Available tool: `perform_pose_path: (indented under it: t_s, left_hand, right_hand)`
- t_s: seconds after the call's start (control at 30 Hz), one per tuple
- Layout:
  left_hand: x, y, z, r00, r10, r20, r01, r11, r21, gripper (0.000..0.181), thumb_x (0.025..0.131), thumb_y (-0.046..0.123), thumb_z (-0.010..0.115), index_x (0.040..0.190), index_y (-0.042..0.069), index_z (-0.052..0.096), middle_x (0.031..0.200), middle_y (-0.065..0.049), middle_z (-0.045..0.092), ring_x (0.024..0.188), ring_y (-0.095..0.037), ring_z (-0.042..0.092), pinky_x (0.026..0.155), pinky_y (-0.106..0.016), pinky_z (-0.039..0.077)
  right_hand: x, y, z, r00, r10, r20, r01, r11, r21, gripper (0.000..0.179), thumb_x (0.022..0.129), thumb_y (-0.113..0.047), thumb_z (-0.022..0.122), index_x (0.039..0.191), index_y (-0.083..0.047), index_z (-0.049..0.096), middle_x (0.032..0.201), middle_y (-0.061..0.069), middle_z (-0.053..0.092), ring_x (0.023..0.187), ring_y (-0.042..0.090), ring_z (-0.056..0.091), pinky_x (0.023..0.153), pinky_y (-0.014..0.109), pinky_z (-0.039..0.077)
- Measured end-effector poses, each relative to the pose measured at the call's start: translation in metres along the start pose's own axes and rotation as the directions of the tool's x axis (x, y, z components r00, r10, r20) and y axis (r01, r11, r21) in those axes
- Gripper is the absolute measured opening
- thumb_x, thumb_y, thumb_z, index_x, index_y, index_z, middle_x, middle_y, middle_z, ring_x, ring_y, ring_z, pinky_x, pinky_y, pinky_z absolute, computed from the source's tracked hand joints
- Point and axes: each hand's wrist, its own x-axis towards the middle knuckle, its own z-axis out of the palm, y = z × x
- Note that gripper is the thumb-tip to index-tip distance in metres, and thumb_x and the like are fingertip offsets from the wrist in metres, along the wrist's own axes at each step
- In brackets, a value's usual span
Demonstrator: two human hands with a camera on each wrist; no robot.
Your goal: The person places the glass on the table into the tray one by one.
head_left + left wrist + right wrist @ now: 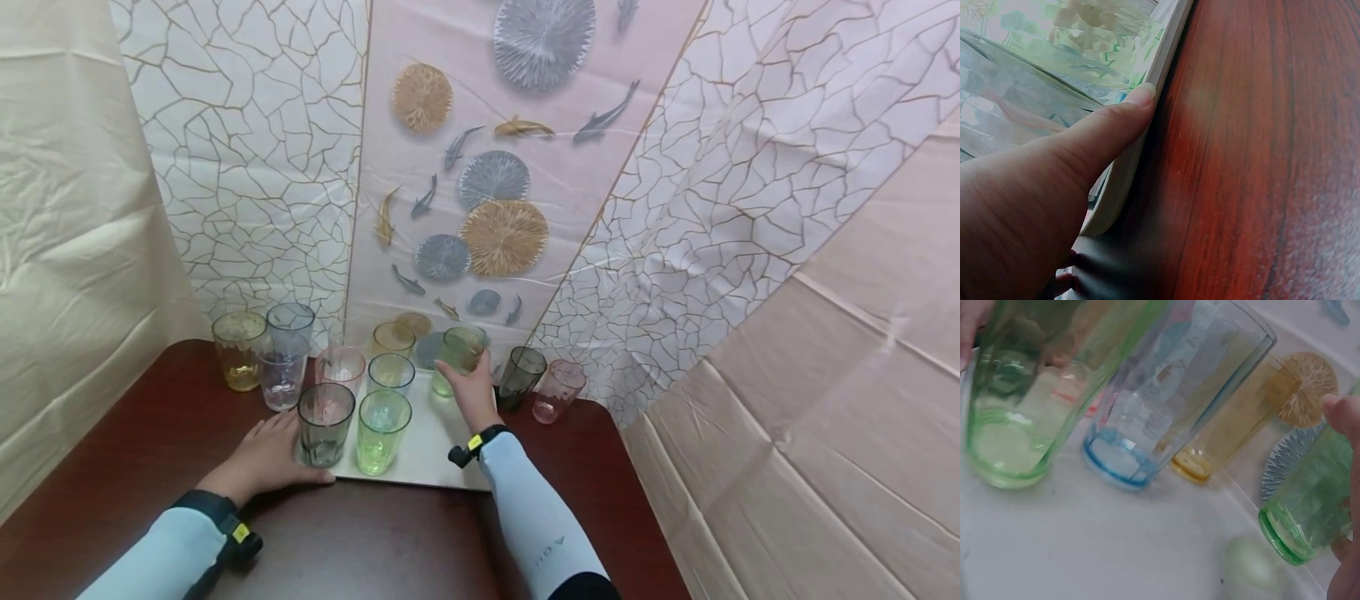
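In the head view my right hand (471,393) grips a clear green glass (452,354) at the back right of the white tray (427,467). In the right wrist view this green glass (1304,506) is tilted, its base close over the tray. My left hand (266,454) rests at the tray's front left corner, its straight thumb (1104,134) along the front rim; its other fingers are partly hidden. Beside it stands a grey glass (326,429), with a second green glass (382,433) to its right. Behind them are a blue-rimmed glass (391,372), a pink glass (341,367) and an amber glass (394,337).
Left of the tray, on the dark red wooden table (375,542), are a yellow glass (240,354) and bluish clear glasses (285,379), seemingly stacked. A dark grey glass (520,379) and a pink glass (558,392) stand right of it. Patterned cloth (480,183) hangs behind.
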Motion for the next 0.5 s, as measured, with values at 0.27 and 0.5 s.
perform_pose_path:
  t_s: [0.27, 0.5]
  left_hand:
    - [0.002, -0.005, 0.004, 1.000, -0.007, -0.006, 0.007, 1.000, -0.003, 0.146, 0.059, 0.097, 0.064, 0.159, -0.005, 0.035, 0.161, -0.029, 0.036, 0.145, -0.053, 0.029, 0.115, -0.075, 0.021]
    - [0.006, -0.008, 0.006, 1.000, -0.006, -0.003, 0.006, 1.000, -0.011, 0.146, 0.058, 0.098, 0.063, 0.160, -0.003, 0.034, 0.162, -0.027, 0.035, 0.145, -0.052, 0.028, 0.114, -0.075, 0.021]
  right_hand:
    - [0.016, 0.002, 0.025, 0.997, 0.007, 0.073, -0.004, 0.999, -0.044, 0.103, 0.086, -0.046, 0.083, 0.165, -0.020, 0.023, 0.164, 0.012, 0.035, 0.150, 0.027, 0.031, 0.121, 0.048, 0.032]
    - [0.017, 0.011, 0.035, 0.993, 0.033, 0.113, -0.028, 0.998, -0.048, 0.101, 0.086, -0.042, 0.084, 0.164, -0.017, 0.024, 0.165, 0.014, 0.033, 0.151, 0.027, 0.028, 0.122, 0.044, 0.030]
